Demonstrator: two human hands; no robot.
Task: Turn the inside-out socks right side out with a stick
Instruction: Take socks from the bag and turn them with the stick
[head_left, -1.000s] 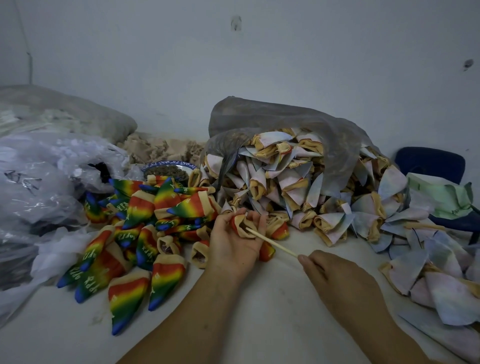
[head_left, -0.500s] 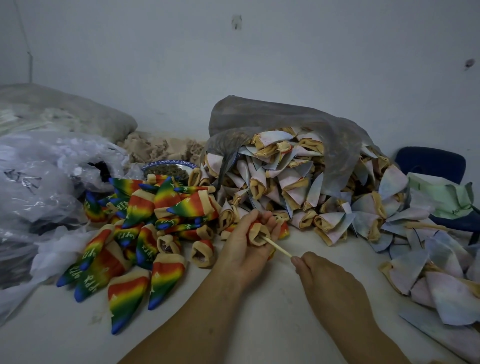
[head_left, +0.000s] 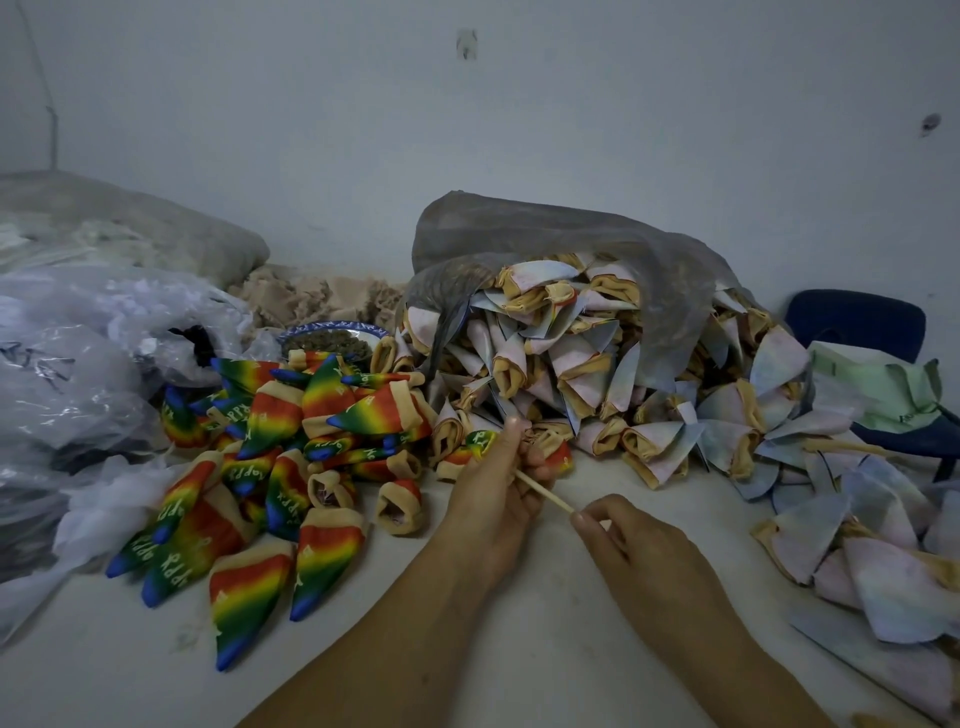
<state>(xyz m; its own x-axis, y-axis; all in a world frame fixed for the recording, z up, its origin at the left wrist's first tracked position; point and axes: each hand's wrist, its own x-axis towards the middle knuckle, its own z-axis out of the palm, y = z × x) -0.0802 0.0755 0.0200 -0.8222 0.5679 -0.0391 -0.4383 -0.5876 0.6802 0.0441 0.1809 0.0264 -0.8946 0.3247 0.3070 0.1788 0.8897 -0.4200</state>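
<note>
My left hand (head_left: 493, 488) grips a small sock (head_left: 558, 457) whose rainbow outside shows at the red edge by my fingers. A thin wooden stick (head_left: 545, 491) runs from that sock back to my right hand (head_left: 628, 545), which pinches its near end. A heap of pale inside-out socks (head_left: 582, 374) spills from a grey plastic bag (head_left: 545, 234) behind my hands. To the left, rainbow socks turned right side out (head_left: 270, 467) lie in a pile on the white table (head_left: 415, 649).
More pale socks (head_left: 872, 561) are scattered at the right. Crumpled clear plastic bags (head_left: 78, 374) fill the left side. A blue-rimmed bowl (head_left: 332, 338) sits behind the rainbow pile. A dark blue chair (head_left: 857, 322) with green cloth stands at the far right.
The stick has gone deeper into the sock, so less of it shows between my hands. My left hand has bunched the sock more tightly, and my right hand has moved closer to it.
</note>
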